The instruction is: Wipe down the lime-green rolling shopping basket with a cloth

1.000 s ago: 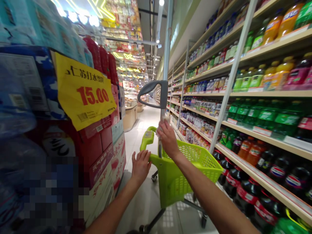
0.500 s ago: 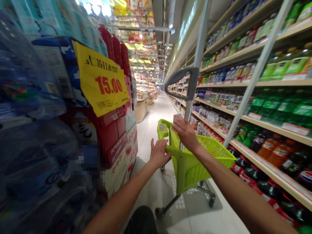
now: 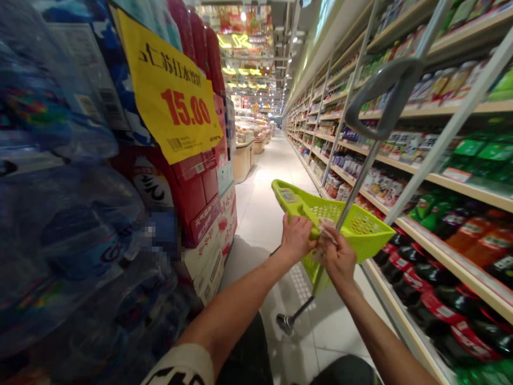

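Note:
A lime-green plastic shopping trolley point(image 3: 360, 227) stands tilted toward me in a shop aisle, with a grey loop handle point(image 3: 380, 96) on a metal pole rising up to the right. My left hand point(image 3: 295, 238) is closed on the trolley's near rim. Just right of it, my right hand point(image 3: 339, 256) is closed around a small whitish cloth or tissue point(image 3: 325, 227), pressed at the foot of the pole.
Stacked drink cases point(image 3: 188, 187) with a yellow 15.00 price sign point(image 3: 172, 101) and wrapped water packs point(image 3: 60, 214) fill the left. Shelves of bottled drinks point(image 3: 452, 230) run along the right. The tiled aisle floor point(image 3: 272, 176) stretches ahead toward counters.
The trolley has tipped toward me and its handle has swung to the upper right. My right hand slid down the pole to its base, and my left hand shifted to the rim beside it.

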{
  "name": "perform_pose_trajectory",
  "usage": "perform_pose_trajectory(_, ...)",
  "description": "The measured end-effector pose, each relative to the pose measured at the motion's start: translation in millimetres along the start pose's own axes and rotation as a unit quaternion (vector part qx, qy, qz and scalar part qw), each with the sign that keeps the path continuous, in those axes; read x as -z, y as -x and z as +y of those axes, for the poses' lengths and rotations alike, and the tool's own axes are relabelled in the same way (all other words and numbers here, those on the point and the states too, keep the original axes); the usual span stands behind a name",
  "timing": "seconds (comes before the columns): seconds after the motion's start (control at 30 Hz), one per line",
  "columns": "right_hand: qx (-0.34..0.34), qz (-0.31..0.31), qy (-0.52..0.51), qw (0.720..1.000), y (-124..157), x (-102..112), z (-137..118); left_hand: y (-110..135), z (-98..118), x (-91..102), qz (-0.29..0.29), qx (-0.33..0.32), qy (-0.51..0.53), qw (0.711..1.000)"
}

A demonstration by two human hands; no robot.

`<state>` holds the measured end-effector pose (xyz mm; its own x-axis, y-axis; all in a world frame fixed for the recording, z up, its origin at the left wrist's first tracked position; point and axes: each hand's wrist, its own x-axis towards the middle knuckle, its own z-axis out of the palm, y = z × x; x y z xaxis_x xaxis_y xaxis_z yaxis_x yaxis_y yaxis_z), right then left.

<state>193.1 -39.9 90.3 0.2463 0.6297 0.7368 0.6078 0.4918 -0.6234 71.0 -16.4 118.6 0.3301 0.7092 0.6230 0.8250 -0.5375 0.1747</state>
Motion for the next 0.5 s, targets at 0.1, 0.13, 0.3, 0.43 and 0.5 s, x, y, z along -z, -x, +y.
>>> perform_pose_trajectory(0.1, 0.041, -0.014, 0.007, 0.999, 3, 11, 11, -2, -3, 5.1, -0.009, -0.008, 0.01, 1.0)
perform_pose_trajectory(0.13, 0.037, -0.011, 0.025, 0.999, 3, 15, 17, -3, -7, 7.1, -0.015, -0.008, 0.015, 1.0)
perform_pose_trajectory(0.3, -0.007, 0.027, 0.075, 0.997, 3, 15, 18, -9, -32, 9.9, -0.057, 0.006, 0.005, 0.998)
perform_pose_trajectory(0.43, 0.124, -0.024, 0.045, 0.991, 2, 0, -12, -8, -27, 10.4, -0.044, 0.0, -0.03, 0.999)
perform_pose_trajectory(0.5, 0.138, -0.028, 0.062, 0.988, -1, 1, -12, -4, -20, 13.6, -0.035, -0.004, -0.041, 0.999)
